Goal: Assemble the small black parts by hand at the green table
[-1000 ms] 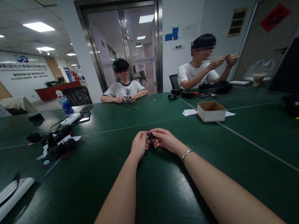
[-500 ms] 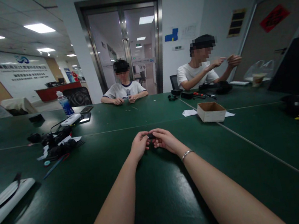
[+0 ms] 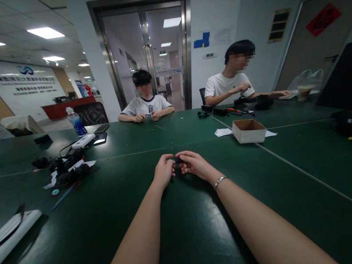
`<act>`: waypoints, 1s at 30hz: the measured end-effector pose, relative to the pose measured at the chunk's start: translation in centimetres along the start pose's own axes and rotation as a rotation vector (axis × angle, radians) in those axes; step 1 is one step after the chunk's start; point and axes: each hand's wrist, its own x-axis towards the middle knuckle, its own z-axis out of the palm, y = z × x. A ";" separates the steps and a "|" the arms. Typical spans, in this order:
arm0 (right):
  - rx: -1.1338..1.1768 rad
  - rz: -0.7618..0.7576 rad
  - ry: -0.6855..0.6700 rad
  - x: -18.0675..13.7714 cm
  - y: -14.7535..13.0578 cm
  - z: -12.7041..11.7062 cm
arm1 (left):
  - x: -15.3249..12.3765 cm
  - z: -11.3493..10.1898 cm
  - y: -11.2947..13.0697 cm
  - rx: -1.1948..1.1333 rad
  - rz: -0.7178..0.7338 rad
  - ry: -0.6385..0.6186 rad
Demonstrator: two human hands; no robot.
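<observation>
Both my arms reach out over a dark green table (image 3: 187, 238). My left hand (image 3: 163, 170) and my right hand (image 3: 194, 164) meet at the middle of the table, fingers curled and pinched on a small black part (image 3: 177, 160) held between them. A silver bracelet (image 3: 220, 181) circles my right wrist. The part is mostly hidden by my fingers.
An open cardboard box (image 3: 248, 131) sits at right with white paper beside it. A heap of black cables and parts (image 3: 65, 168) lies at left, near a water bottle (image 3: 76, 121) and phones. A white case (image 3: 5, 241) lies near left. Two people sit opposite.
My hands stay together on the small part. The person at the far right has lowered both raised hands to the table. A blurred thing at the right edge has settled.
</observation>
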 end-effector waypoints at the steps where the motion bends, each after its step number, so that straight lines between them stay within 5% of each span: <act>1: 0.002 0.001 -0.003 0.0 0.0 0.0 | 0.0 0.0 0.1 0.003 -0.008 -0.002; 30: 0.014 0.004 0.005 0.0 -0.2 0.1 | -0.3 0.0 0.1 0.023 0.038 -0.048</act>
